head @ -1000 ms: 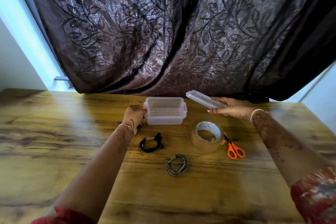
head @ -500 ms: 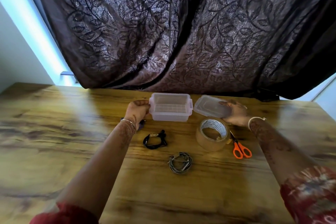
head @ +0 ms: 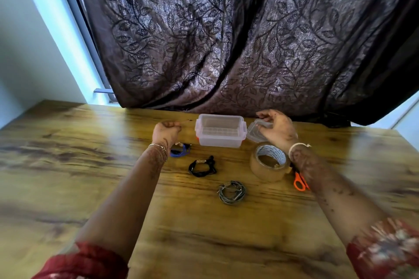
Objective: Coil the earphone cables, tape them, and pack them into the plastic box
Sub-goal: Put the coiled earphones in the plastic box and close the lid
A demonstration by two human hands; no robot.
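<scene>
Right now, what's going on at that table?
A person is packing earphone cables. The plastic box stands open, and the right hand holds its lid low beside it. The left hand is curled and empty, left of the box. Three taped coils, the blue coil, the black coil and the grey coil, lie on the table; none shows in the box. The tape roll and scissors sit by the right wrist.

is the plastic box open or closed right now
Open. The plastic box is uncovered and its inside shows; the lid is off to its right, in the right hand.
</scene>
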